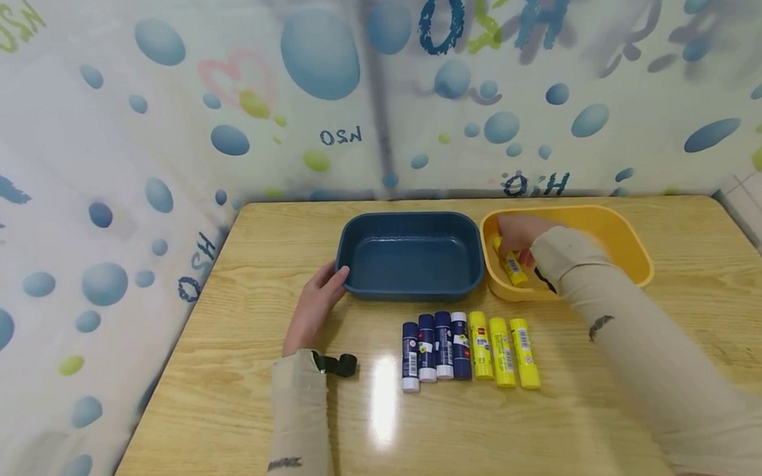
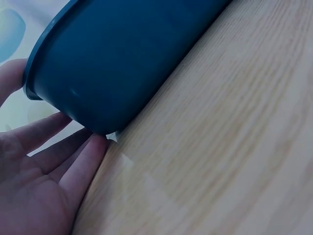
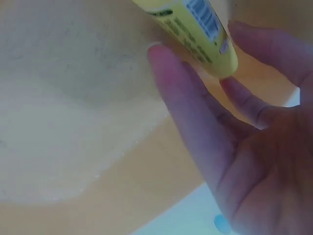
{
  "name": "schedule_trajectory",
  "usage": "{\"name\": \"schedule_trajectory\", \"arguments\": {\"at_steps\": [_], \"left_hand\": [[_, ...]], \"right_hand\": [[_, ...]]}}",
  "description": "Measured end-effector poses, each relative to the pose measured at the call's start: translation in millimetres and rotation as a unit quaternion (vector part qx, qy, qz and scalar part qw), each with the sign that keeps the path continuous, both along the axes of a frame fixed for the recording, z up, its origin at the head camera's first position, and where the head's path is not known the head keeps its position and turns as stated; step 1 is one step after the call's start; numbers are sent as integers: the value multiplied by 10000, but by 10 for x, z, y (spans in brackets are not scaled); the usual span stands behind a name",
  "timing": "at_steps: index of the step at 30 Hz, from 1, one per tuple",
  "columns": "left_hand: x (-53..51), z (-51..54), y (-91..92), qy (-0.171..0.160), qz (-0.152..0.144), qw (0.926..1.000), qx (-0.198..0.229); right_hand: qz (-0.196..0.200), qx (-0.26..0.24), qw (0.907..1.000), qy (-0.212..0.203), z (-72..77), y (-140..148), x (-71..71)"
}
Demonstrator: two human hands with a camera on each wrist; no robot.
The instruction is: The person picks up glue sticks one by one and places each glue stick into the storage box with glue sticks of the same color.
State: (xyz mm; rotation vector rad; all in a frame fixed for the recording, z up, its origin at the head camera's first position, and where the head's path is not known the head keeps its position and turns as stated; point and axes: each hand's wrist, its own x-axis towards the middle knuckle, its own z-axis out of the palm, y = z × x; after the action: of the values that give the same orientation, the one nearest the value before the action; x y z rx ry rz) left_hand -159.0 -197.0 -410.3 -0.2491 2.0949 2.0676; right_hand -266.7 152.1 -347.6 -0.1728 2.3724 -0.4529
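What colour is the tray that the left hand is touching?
Dark blue; the tray shows best in the head view.

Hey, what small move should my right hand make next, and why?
Probably lift your right hand clear, leaving the yellow glue stick in the yellow bin: their colors match, the stick is already inside, and three more yellow sticks lie outside on the table.
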Motion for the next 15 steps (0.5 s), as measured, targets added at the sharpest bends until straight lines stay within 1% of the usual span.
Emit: {"name": "schedule_trajectory", "arguments": {"at_steps": [2, 5, 9, 13, 15], "left_hand": [[-5, 1, 3, -7, -9, 10000, 26], [-8, -1, -3, -24, 15, 10000, 9], [-6, 10, -2, -55, 33, 10000, -8], [-8, 13, 9, -91, 37, 9999, 34], [-11, 7, 15, -99, 47, 9999, 40]], "right_hand": [[74, 74, 9999, 64, 36, 18, -3], [311, 224, 9991, 178, 95, 30, -24], [772, 365, 9952, 484, 150, 44, -24], [1058, 462, 9899, 823, 195, 58, 34], [1104, 417, 9888, 914, 217, 69, 72]]}}
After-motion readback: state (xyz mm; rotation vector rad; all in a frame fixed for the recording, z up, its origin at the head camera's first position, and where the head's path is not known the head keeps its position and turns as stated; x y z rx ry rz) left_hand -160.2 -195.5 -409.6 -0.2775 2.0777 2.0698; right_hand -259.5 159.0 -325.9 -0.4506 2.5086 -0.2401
